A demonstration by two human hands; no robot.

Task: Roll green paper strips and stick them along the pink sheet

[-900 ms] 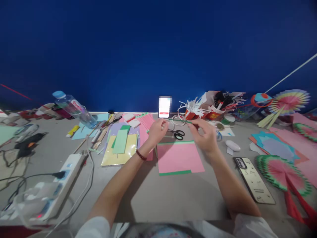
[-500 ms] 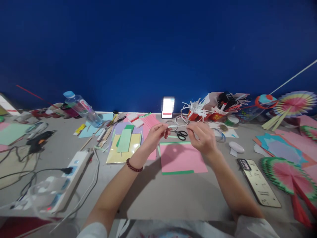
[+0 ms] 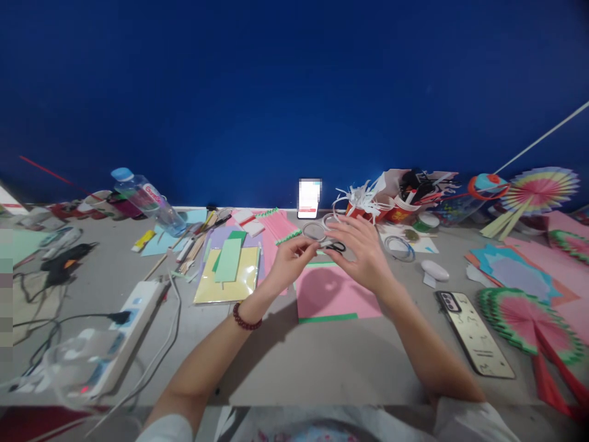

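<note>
Above the far edge of a pink paper sheet [image 3: 334,298] with green strips along its edges, my left hand [image 3: 292,263] is closed in a pinch. What sits between its fingertips is too small to make out. Just to the right, my right hand [image 3: 363,252] is open, its fingers spread and nothing visible in them. Black-handled scissors [image 3: 339,247] lie behind the hands, partly covered by them. A roll of white tape [image 3: 313,231] rests behind my left fingertips, and another ring-shaped roll [image 3: 328,221] is partly hidden by my right hand.
A phone [image 3: 308,199] stands against the blue wall. Left are yellow paper in a clear sleeve [image 3: 246,291], a bottle [image 3: 156,199] and a power strip [image 3: 126,344] with cables. Right lie another phone [image 3: 478,341], a white mouse-shaped object [image 3: 435,270] and a pleated paper fan [image 3: 515,313].
A thin white strip stretched between both hands is no longer visible there. My right hand has opened and spread its fingers; my left pinch has moved slightly lower. The view has shifted slightly.
</note>
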